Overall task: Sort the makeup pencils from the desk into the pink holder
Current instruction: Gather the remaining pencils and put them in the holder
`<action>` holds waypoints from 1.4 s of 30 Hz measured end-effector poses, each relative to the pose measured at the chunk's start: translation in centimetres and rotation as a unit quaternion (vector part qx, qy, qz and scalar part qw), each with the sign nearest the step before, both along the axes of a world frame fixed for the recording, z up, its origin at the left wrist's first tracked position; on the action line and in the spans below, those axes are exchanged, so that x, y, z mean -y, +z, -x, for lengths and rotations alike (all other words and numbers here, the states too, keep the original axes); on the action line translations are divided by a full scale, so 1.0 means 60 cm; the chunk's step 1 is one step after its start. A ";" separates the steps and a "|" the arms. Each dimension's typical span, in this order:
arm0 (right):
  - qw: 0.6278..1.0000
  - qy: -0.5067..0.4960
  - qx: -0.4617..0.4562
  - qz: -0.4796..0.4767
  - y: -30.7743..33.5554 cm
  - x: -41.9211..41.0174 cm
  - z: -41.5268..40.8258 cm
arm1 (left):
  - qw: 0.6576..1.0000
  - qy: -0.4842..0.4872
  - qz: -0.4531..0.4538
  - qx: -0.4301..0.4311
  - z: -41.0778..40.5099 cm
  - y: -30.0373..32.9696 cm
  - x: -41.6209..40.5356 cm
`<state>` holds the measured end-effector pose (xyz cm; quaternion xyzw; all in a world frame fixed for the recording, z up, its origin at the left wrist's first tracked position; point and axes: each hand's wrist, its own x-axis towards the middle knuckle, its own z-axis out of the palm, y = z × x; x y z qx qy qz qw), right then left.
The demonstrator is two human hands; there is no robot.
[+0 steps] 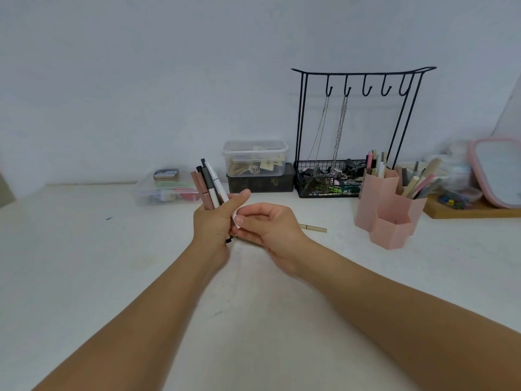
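Here, in the head view, the left hand was closed around a bundle of makeup pencils, their long axes near upright and leaning slightly away to the left, tips standing above the fist. The right hand sat just beside it, fingers curled narrow and pinching at the lower end of the white pencil; whether it carried that pencil's weight could not be told. A gold pencil lay flat on the desk, just beyond the right hand on its far side, long axis running left to right. The pink holder stood well to the right of both grips, openings upward, its taller compartments already stocked with pencils and the low front one apparently empty. The right hand was nearer both, so it looked best placed to carry pencils across.
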<state>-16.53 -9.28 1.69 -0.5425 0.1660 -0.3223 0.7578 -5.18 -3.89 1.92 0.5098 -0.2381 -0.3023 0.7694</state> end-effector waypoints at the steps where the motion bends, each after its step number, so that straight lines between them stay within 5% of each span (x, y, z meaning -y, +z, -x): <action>1: 1.000 -0.002 -0.006 0.011 0.000 0.000 0.001 | 1.000 0.006 -0.006 0.002 -0.001 -0.002 0.002; 11: 0.953 -0.091 -0.102 0.269 -0.002 0.026 0.007 | 0.999 0.019 -0.046 0.018 -0.004 -0.005 0.009; 15: 0.797 -0.175 -0.265 0.513 -0.005 0.064 0.024 | 0.999 0.030 -0.043 0.011 -0.018 -0.003 0.008; 17: 0.751 -0.153 -0.324 0.554 -0.011 0.078 0.031 | 0.998 0.041 -0.043 0.004 -0.024 -0.005 0.009; 29: 0.746 -0.130 -0.382 0.530 -0.002 0.085 0.031 | 0.995 0.061 -0.072 -0.011 -0.043 -0.011 0.008; 32: 0.782 -0.134 -0.357 0.494 -0.001 0.083 0.028 | 0.996 0.052 -0.073 0.002 -0.039 -0.013 0.009; 38: 0.954 -0.131 -0.165 0.213 0.014 0.069 0.025 | 0.998 0.024 -0.053 -0.001 -0.025 -0.008 0.007; 42: 0.982 -0.054 -0.094 0.156 0.015 0.048 0.015 | 0.999 0.001 -0.030 0.019 -0.010 0.000 0.001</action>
